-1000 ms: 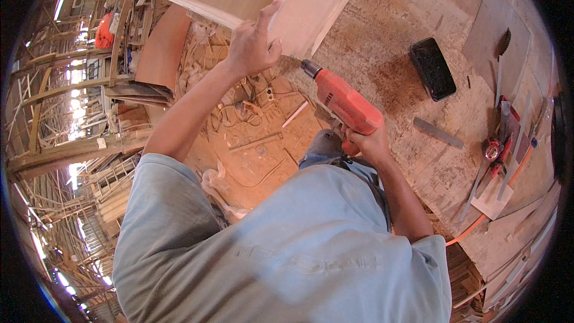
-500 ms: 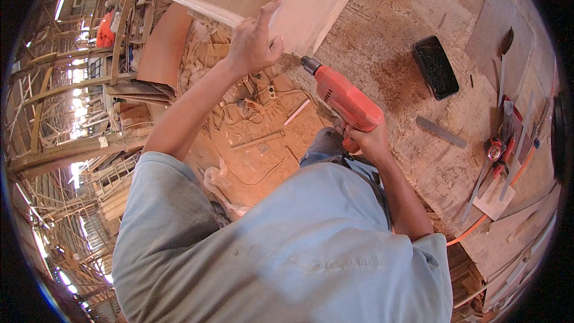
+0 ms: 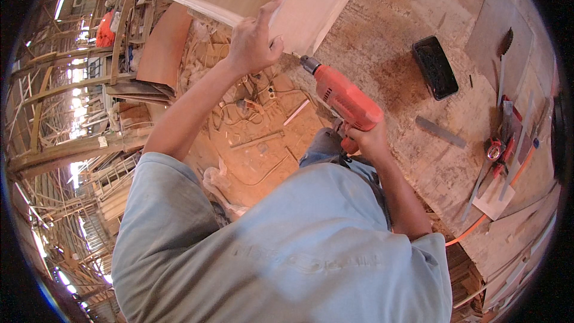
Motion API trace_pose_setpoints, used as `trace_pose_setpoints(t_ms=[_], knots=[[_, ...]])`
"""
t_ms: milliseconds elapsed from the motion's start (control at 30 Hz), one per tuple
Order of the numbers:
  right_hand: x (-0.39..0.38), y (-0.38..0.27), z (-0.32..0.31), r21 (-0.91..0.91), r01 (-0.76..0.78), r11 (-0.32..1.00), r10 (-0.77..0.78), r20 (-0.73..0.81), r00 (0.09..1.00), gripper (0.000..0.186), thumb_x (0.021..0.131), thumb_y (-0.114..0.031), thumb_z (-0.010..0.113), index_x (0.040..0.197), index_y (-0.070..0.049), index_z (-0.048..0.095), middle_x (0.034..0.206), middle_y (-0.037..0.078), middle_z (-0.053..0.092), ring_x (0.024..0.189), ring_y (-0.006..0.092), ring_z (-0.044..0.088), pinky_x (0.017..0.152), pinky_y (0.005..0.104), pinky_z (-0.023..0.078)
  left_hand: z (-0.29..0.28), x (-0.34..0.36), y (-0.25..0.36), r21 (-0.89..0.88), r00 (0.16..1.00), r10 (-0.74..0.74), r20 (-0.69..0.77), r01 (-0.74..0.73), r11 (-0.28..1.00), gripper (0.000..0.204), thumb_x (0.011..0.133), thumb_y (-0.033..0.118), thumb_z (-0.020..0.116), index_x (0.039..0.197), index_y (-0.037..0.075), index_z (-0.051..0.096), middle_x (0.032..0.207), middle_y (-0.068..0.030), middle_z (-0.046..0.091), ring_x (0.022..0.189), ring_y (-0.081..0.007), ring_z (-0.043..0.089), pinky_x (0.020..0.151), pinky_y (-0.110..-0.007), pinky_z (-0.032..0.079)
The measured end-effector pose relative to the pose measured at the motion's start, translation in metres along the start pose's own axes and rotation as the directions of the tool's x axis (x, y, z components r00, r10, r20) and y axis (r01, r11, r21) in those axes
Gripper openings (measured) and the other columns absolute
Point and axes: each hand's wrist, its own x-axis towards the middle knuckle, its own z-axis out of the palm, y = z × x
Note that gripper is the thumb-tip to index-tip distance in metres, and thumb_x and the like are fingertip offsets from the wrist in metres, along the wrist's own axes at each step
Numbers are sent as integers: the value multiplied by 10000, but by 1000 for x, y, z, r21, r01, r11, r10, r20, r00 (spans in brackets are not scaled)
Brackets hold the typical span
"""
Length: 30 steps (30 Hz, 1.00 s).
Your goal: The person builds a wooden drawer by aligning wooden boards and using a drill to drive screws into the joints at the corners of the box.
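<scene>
The drill [image 3: 350, 98] has a smooth red plastic housing with a soft sheen, ending in a dark metal chuck [image 3: 311, 64], while the box-like piece [image 3: 308, 9] is of pale wood, smooth and matt across its broad faces. Beneath lies the counter [image 3: 382, 39], its wooden-looking top rough, stained and dusty, carrying a black tray [image 3: 434, 67] that looks like glossy plastic and a flat strip [image 3: 440, 131] of dull grey, seemingly metal. The shirt [image 3: 299, 227] is matt, soft blue-grey cloth, and the orange cord [image 3: 469, 230] has a smooth, plastic-like skin.
</scene>
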Motion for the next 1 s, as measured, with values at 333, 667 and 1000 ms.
trace_pose_setpoints(t_ms=[333,667,1000], knots=[[11,4,-4,-338,301,892,-335,-46,941,416,773,31,705,1180,-25,634,959,52,699,821,128,670,702,310,554,2,-1,-3,-1,1000,30,-4,-30,1000,851,767,104,678,1531,29,312,1311,-289,606,1002,-474,671,896,-503,536],[-39,-39,-23,-60,118,991,-123,-85,989,413,738,17,649,1149,-10,623,965,70,695,771,160,675,672,296,550,39,-57,12,166,722,136,-678,-30,986,874,830,230,758,1502,-42,270,1370,-222,523,1265,-394,479,1069,-506,370],[-160,-15,-123,264,405,875,-206,-555,806,575,784,-13,734,1332,-8,557,1172,125,674,1019,247,673,862,407,576,171,46,188,-544,946,205,-253,-314,778,165,857,88,670,1016,104,711,981,-113,700,975,-319,655,921,-454,504]])
